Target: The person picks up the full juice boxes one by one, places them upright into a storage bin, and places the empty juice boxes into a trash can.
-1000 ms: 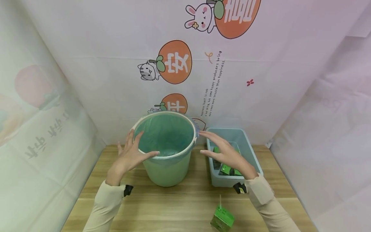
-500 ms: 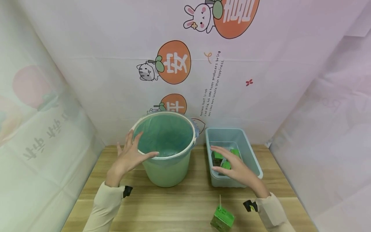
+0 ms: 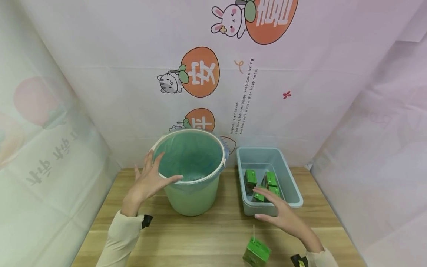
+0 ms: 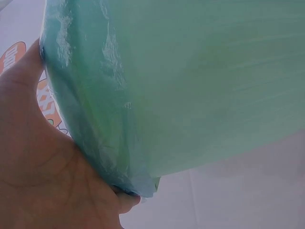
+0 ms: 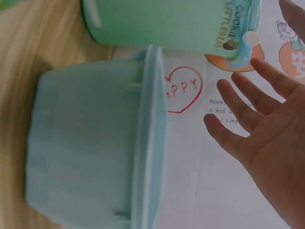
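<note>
My left hand (image 3: 146,183) rests on the near-left rim of a light green trash bin (image 3: 193,198), its thumb and fingers spread apart. In the left wrist view the palm (image 4: 43,176) lies along the bin's edge, where a thin bin liner (image 4: 102,109) is folded over. My right hand (image 3: 285,218) hovers with spread fingers at the front of a pale blue plastic basin (image 3: 293,185), holding nothing. Several green drink cartons (image 3: 251,178) lie inside that basin. One more drink carton (image 3: 257,252), a straw sticking out of it, stands on the table left of the right hand.
The wood-grain table (image 3: 186,241) ends at a white printed cloth backdrop (image 3: 133,92), with cloth on both sides too. Bin and basin stand side by side near the back, a narrow gap between them.
My right hand has drawn back from beside the bin's right rim, across the basin, toward the front right, uncovering the cartons. My left hand stays on the bin's rim.
</note>
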